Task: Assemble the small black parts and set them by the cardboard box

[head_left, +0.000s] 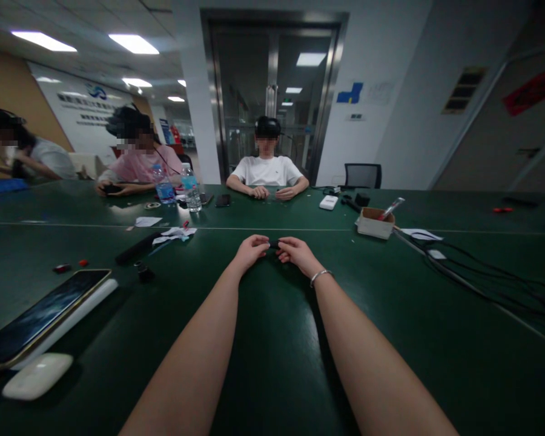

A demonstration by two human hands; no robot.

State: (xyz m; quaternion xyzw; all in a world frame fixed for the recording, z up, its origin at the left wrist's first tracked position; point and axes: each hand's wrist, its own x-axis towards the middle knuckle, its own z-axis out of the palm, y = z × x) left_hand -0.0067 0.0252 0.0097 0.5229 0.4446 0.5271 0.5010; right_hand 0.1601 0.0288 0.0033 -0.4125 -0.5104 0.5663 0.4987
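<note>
One green table (272,351) spreads before me, with three people (267,171) seated along its far side, one central and two at left. Two bottles (191,192) stand far left, one small box (375,225) sits right, and one large phone (49,310) lies near left. Over the middle, my left hand (251,251) and right hand (298,252) pinch one small dark piece (274,245) between their fingertips.

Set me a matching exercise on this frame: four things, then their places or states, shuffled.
1. small black object
2. bracelet
3. large gold-edged phone
4. small box

A. near a cream rounded object
B. slim item sticking out
C. between left hand and right hand
D. around a wrist

Pairs: 1-C, 2-D, 3-A, 4-B
</note>
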